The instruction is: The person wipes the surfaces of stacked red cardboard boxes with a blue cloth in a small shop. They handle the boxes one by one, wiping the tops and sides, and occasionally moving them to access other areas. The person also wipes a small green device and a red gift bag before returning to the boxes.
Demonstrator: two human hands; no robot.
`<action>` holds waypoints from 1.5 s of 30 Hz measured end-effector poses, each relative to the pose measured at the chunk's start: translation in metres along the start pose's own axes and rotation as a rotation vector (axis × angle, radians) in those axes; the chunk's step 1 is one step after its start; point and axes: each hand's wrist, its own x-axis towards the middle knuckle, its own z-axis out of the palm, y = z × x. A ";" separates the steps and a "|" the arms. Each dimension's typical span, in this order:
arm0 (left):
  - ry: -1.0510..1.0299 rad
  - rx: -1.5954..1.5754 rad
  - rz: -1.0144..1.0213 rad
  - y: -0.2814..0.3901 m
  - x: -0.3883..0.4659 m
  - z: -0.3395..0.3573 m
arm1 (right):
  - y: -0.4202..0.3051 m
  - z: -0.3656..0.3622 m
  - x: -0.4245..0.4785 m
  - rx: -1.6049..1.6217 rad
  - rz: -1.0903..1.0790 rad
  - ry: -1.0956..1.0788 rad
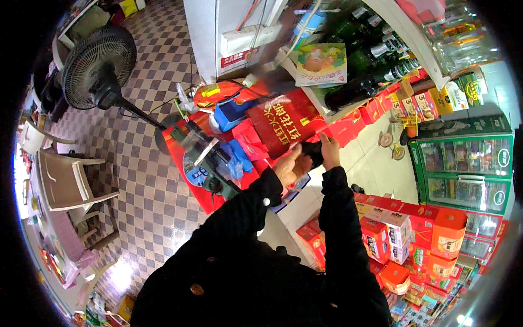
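Observation:
Ahead of me stands a surface with a red cover (pixel 212 204), piled with boxes and bags. My right hand (pixel 330 150) grips a black item (pixel 312 153) that looks soft, like cloth. My left hand (pixel 288 165) is at the item's left side, by the lower edge of a dark red box (pixel 282 122) with gold writing; whether it grips anything is unclear. Left of the box are a blue box (pixel 233 114), a bright red packet (pixel 250 139), a blue plastic bag (pixel 241 157) and a dark green device (pixel 216 163) under clear plastic.
A black pedestal fan (pixel 100 73) stands on the checkered floor at left, near pale chairs (pixel 77 180). Dark green bottles (pixel 355 88) and a booklet (pixel 321 63) lie on a shelf above right. Stacked red cartons (pixel 374 239) and a green display fridge (pixel 466 171) are at right.

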 end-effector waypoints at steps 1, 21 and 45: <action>-0.059 0.102 -0.141 0.003 -0.007 -0.001 | 0.002 -0.001 0.000 -0.090 -0.033 0.018; 0.554 2.218 1.206 0.309 -0.063 -0.031 | -0.160 0.019 -0.089 -0.159 -0.079 -0.878; 0.511 1.572 1.352 0.244 -0.079 -0.079 | -0.175 0.102 -0.074 0.274 -0.060 -0.457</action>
